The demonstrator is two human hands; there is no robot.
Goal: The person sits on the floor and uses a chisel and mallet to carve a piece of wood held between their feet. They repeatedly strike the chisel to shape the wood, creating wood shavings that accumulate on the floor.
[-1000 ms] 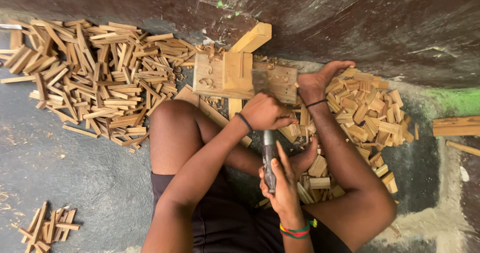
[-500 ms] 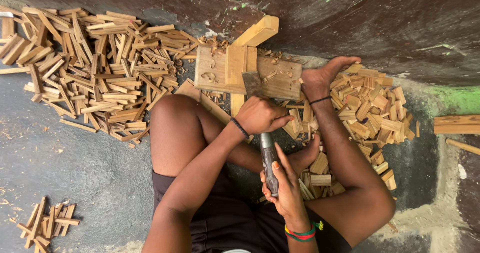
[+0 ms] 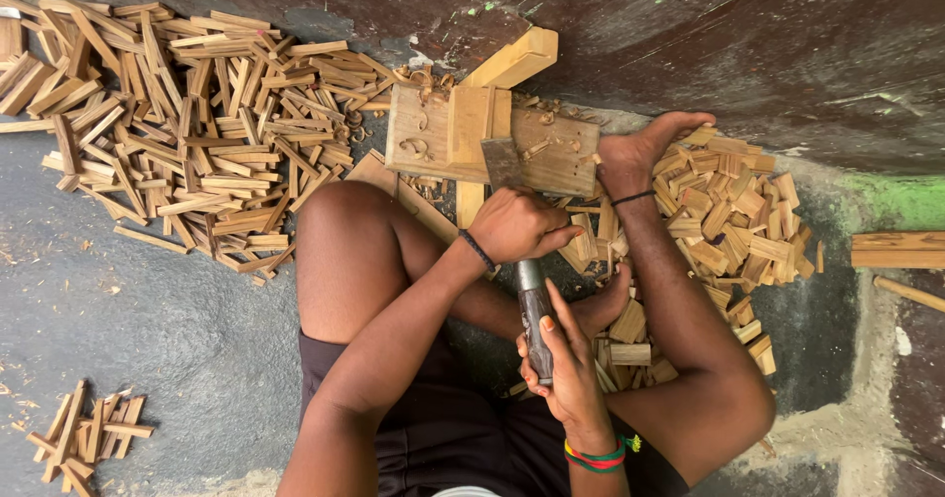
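Note:
My left hand (image 3: 517, 226) is wrapped around the metal shaft of a chisel (image 3: 533, 305), just behind its flat blade (image 3: 502, 162). My right hand (image 3: 563, 364) grips the chisel's dark handle lower down, near my lap. The blade lies on a flat wooden work block (image 3: 418, 143), right beside a small light wood piece (image 3: 471, 121) set on it. Curled shavings lie on the block. My right foot (image 3: 640, 148) rests against the block's right end.
A large heap of cut wooden sticks (image 3: 187, 133) lies to the left and a pile of short wood blocks (image 3: 728, 221) to the right. A slanted wooden bar (image 3: 512, 62) leans behind the block. A few sticks (image 3: 84, 433) sit at the lower left. A dark wall runs along the top.
The chisel blade has come forward past my left hand and onto the work block. Both hands have kept their grip on the tool.

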